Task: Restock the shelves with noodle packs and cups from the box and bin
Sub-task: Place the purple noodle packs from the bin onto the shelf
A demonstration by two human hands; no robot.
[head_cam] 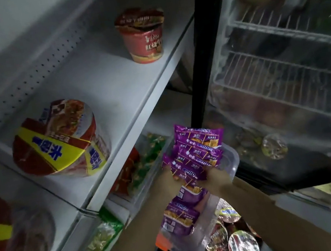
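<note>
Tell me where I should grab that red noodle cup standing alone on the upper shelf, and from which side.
Take the red noodle cup round its side wall, a little below the rim. It stands upright and tapers toward the base, so a grip high on the wall is less likely to slip. Come from the open front edge of the upper shelf; nothing stands close beside it. Its lid looks crumpled, so avoid pressing down on top.
</note>
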